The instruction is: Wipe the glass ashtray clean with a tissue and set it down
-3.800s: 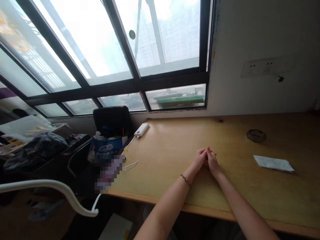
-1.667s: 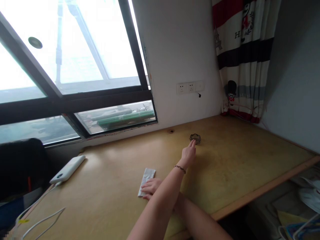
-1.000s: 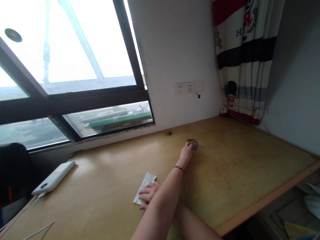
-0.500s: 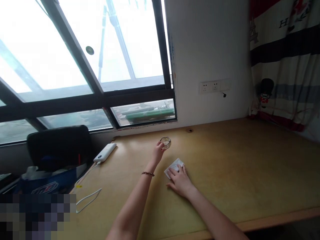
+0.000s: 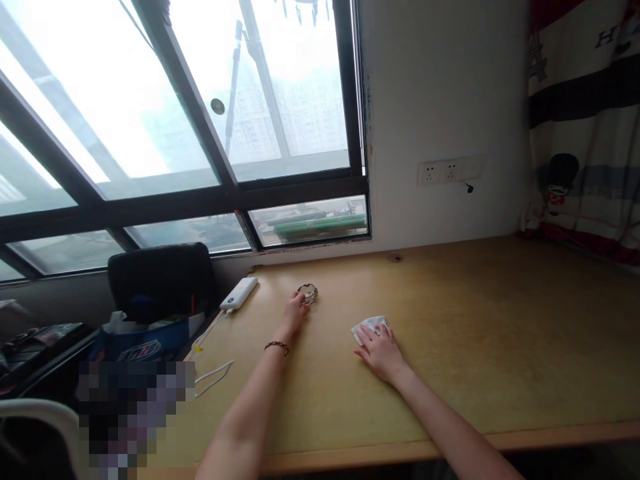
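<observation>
My left hand (image 5: pixel 296 311) is closed on the near left rim of a small round clear glass ashtray (image 5: pixel 311 292) with a notched, wavy edge. The ashtray is at or just above the desk top (image 5: pixel 465 320); I cannot tell whether its base touches. To the right and nearer to me, my right hand (image 5: pixel 383 353) lies palm down with its fingers spread over a folded white cloth or tissue (image 5: pixel 361 327). The fingers press it flat on the desk and cover part of it.
A white power bank (image 5: pixel 240 293) lies at the desk's left edge, its white cable (image 5: pixel 215 378) looping towards me. Beyond that edge stand a black chair (image 5: pixel 163 277) and a blue bag (image 5: pixel 137 347). Wall sockets (image 5: pixel 440 172) and a curtain (image 5: pixel 585 133) are behind the desk.
My left hand has moved left and lower with the ashtray, away from the cloth. My right hand stays on the cloth at about the same spot. The camera view has turned left.
</observation>
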A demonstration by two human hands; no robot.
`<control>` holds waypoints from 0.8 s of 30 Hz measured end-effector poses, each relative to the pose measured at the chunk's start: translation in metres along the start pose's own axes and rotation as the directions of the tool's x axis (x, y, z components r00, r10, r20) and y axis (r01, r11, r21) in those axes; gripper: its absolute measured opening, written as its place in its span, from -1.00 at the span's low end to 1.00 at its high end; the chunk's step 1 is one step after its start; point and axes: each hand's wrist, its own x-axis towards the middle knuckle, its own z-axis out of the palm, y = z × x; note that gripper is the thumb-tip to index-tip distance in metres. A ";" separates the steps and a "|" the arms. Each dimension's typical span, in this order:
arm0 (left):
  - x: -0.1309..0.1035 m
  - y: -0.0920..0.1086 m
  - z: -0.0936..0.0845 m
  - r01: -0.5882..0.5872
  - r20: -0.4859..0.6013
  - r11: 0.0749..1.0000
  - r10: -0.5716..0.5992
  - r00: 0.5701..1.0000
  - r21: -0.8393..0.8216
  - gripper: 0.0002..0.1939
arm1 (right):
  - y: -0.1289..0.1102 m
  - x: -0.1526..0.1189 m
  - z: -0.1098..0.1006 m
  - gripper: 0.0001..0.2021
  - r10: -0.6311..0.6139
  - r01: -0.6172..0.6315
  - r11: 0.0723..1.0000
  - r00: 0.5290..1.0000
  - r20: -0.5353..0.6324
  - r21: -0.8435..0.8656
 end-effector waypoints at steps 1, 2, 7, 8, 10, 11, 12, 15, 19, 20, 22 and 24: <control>0.001 0.000 -0.001 0.001 0.002 1.000 -0.001 1.000 0.005 -0.88 | 0.000 0.000 0.000 -0.54 0.003 -0.003 1.000 1.000 -0.003 -0.008; 0.001 0.001 -0.002 -0.002 0.004 1.000 0.002 1.000 0.008 -0.87 | -0.001 -0.001 0.000 -0.54 0.006 -0.006 1.000 1.000 -0.006 -0.015; 0.000 0.014 -0.006 0.009 -0.017 0.999 -0.008 1.000 0.040 -0.72 | -0.002 -0.002 -0.002 -0.55 0.008 -0.009 0.999 0.999 -0.041 -0.031; -0.005 0.022 -0.004 0.014 -0.039 0.998 -0.011 0.999 0.059 -0.65 | -0.003 -0.002 -0.003 -0.55 0.005 -0.007 0.999 0.999 -0.053 -0.033; -0.022 0.047 0.005 0.005 -0.106 0.992 0.009 0.994 0.129 -0.55 | -0.002 -0.002 -0.003 -0.54 -0.002 -0.001 0.999 0.997 -0.076 -0.038; -0.035 0.062 0.012 -0.046 -0.098 0.988 0.061 0.993 0.149 -0.55 | -0.002 -0.002 -0.003 -0.54 -0.001 -0.002 0.999 0.996 -0.088 -0.039; -0.049 0.078 0.021 -0.120 -0.055 0.982 0.129 0.990 0.148 -0.58 | -0.002 -0.002 -0.003 -0.54 0.003 -0.007 0.999 0.995 -0.100 -0.041; -0.096 0.121 0.047 -0.387 0.229 0.921 0.370 0.901 0.035 -0.62 | 0.000 -0.004 -0.002 -0.57 0.039 -0.046 0.998 0.990 -0.136 -0.047; -0.133 0.142 0.057 -0.437 0.338 0.899 0.403 0.850 0.027 -0.56 | 0.003 -0.010 -0.003 -0.61 0.035 -0.038 0.999 0.994 -0.106 -0.031; -0.136 0.141 0.054 -0.437 0.360 0.899 0.393 0.846 0.045 -0.56 | 0.004 -0.012 -0.004 -0.62 0.037 -0.038 0.999 0.994 -0.102 -0.012; -0.138 0.134 0.043 -0.434 0.389 0.897 0.371 0.843 0.085 -0.57 | 0.007 -0.017 -0.006 -0.64 0.067 -0.062 0.997 0.990 -0.126 0.043; -0.138 0.123 0.030 -0.415 0.394 0.900 0.337 0.855 0.132 -0.59 | 0.011 -0.025 -0.008 -0.64 0.121 -0.102 0.988 0.976 -0.178 0.116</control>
